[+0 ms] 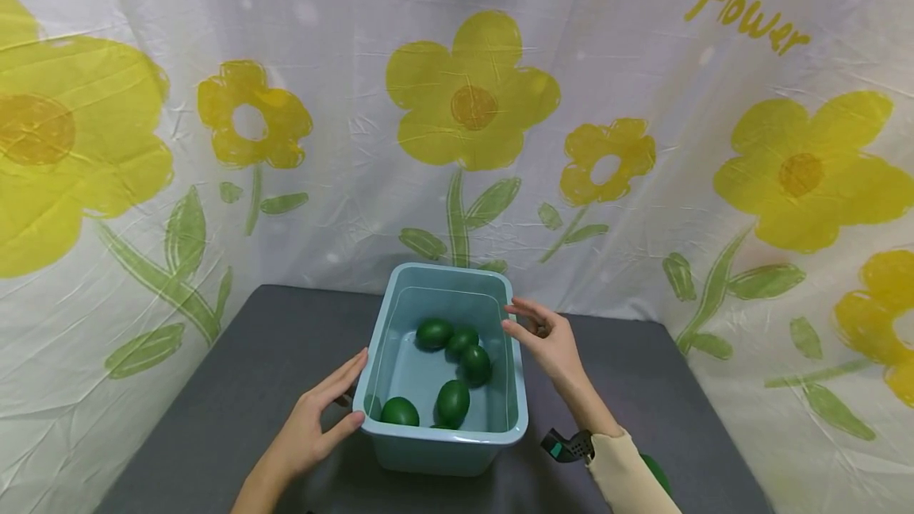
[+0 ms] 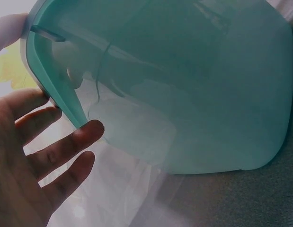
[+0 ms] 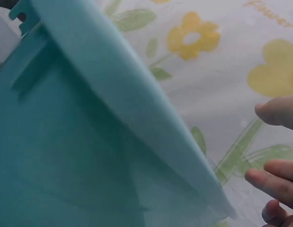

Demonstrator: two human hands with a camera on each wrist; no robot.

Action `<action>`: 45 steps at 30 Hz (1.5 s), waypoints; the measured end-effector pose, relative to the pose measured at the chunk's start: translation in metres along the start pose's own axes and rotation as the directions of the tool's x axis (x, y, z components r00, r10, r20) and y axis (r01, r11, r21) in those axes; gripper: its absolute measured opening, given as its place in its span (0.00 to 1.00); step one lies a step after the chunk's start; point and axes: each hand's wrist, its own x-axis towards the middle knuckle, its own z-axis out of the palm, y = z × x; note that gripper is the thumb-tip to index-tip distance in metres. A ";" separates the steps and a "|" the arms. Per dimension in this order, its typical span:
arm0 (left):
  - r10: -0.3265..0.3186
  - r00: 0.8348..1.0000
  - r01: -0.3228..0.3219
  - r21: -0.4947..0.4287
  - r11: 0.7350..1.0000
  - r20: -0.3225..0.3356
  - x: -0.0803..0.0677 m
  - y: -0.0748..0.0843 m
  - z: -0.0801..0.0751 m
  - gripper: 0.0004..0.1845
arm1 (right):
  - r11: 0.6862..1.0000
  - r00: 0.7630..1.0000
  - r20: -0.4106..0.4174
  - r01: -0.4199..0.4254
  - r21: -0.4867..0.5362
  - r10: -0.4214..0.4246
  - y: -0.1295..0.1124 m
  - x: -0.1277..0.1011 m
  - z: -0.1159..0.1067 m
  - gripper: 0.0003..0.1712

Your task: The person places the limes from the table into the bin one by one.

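Observation:
A light blue plastic bin (image 1: 443,436) stands on the dark table in the head view. Inside lie several smooth, dark green egg-shaped things (image 1: 453,403) that look like avocados or limes. My left hand (image 1: 317,415) touches the bin's left side near the front corner, its thumb at the rim. In the left wrist view the fingers (image 2: 66,146) are spread and nearly straight against the rim. At the right rim is my right hand (image 1: 543,335), fingers loosely bent and holding nothing. The right wrist view shows its fingertips (image 3: 260,182) apart from the bin wall.
Another dark green thing (image 1: 655,473) lies on the grey tabletop (image 1: 214,427), partly hidden by the right sleeve. A black band with a device (image 1: 567,446) sits on the right wrist. White cloth (image 1: 343,236) with yellow flowers hangs behind and at both sides.

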 end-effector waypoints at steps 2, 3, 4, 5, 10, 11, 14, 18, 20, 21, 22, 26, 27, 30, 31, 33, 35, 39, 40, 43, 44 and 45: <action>0.002 1.000 -0.002 -0.005 1.000 0.000 0.000 0.000 0.001 0.39 | 0.999 1.000 -0.012 0.010 -0.043 -0.011 0.001 -0.002 -0.003 0.28; 0.002 1.000 -0.002 -0.006 1.000 0.001 0.000 0.000 0.001 0.39 | 0.998 1.000 -0.020 0.016 -0.066 -0.017 0.001 -0.003 -0.005 0.27; 0.002 1.000 -0.002 -0.007 1.000 0.001 0.000 0.000 0.001 0.39 | 0.996 0.999 -0.027 0.021 -0.084 -0.024 0.001 -0.005 -0.007 0.26; 0.001 1.000 -0.001 -0.005 1.000 0.001 0.000 -0.001 0.001 0.39 | 0.995 0.999 -0.034 0.026 -0.100 -0.030 0.002 -0.006 -0.009 0.26; -0.016 1.000 0.016 -0.005 1.000 0.001 0.000 0.000 0.001 0.38 | 0.990 0.997 -0.056 0.046 -0.133 -0.054 0.006 -0.013 -0.021 0.26; -0.018 1.000 0.018 -0.003 1.000 0.001 0.000 0.000 0.001 0.39 | 0.989 0.996 -0.061 0.050 -0.140 -0.059 0.008 -0.015 -0.024 0.26; -0.022 1.000 0.022 0.003 1.000 0.002 -0.001 -0.001 0.001 0.38 | 0.985 0.994 -0.082 0.062 -0.160 -0.076 0.011 -0.018 -0.031 0.26; -0.050 0.999 0.050 -0.002 0.999 0.012 -0.002 -0.004 0.001 0.37 | 0.979 0.990 -0.111 0.060 -0.196 -0.083 0.015 -0.024 -0.040 0.26; -0.054 0.998 0.054 0.001 0.999 0.019 -0.002 -0.004 0.001 0.37 | 0.974 0.990 -0.120 0.052 -0.219 -0.080 0.017 -0.027 -0.045 0.26; -0.057 0.998 0.057 0.000 0.998 0.022 -0.002 -0.004 0.001 0.37 | 0.973 0.989 -0.124 0.047 -0.226 -0.077 0.018 -0.030 -0.048 0.26; -0.055 0.998 0.055 0.003 0.998 0.022 -0.002 -0.004 0.001 0.37 | 0.971 0.989 -0.127 0.041 -0.234 -0.072 0.019 -0.032 -0.050 0.27; -0.057 0.998 0.057 0.010 0.998 0.021 -0.001 -0.002 0.001 0.37 | 0.970 0.989 -0.137 0.018 -0.243 -0.052 0.024 -0.042 -0.060 0.27; -0.061 0.998 0.061 0.010 0.998 0.019 -0.001 -0.002 0.001 0.37 | 0.970 0.989 -0.141 0.013 -0.243 -0.048 0.025 -0.045 -0.062 0.27; -0.078 0.997 0.078 0.005 0.997 0.018 -0.002 -0.002 0.001 0.37 | 0.967 0.988 -0.146 0.008 -0.254 -0.047 0.030 -0.053 -0.070 0.27; -0.080 0.997 0.079 0.005 0.997 0.018 -0.001 -0.002 0.001 0.37 | 0.965 0.988 -0.148 0.006 -0.262 -0.046 0.031 -0.055 -0.073 0.27; -0.075 0.997 0.075 0.008 0.997 0.019 -0.002 -0.002 0.001 0.37 | 0.960 0.987 -0.158 -0.005 -0.282 -0.041 0.033 -0.059 -0.078 0.27; -0.069 0.997 0.069 0.007 0.998 0.021 -0.002 -0.003 0.001 0.37 | 0.953 0.985 -0.168 -0.031 -0.303 -0.022 0.035 -0.062 -0.083 0.28; -0.036 0.999 0.035 0.015 0.999 0.019 -0.002 -0.004 0.001 0.38 | 0.934 0.982 -0.188 -0.086 -0.346 0.021 0.039 -0.069 -0.090 0.31; -0.033 0.999 0.033 0.010 0.999 0.018 -0.002 -0.004 0.001 0.38 | 0.930 0.982 -0.188 -0.097 -0.354 0.031 0.041 -0.071 -0.091 0.31; -0.025 1.000 0.025 0.012 1.000 0.018 -0.002 -0.003 0.001 0.38 | 0.917 0.979 -0.191 -0.142 -0.373 0.074 0.046 -0.077 -0.095 0.33; -0.025 1.000 0.025 0.011 1.000 0.019 -0.002 -0.003 0.001 0.38 | 0.911 0.976 -0.194 -0.164 -0.379 0.095 0.048 -0.080 -0.096 0.34; -0.025 0.999 0.025 0.011 1.000 0.021 -0.002 -0.003 0.001 0.38 | 0.903 0.974 -0.196 -0.184 -0.389 0.114 0.050 -0.082 -0.098 0.35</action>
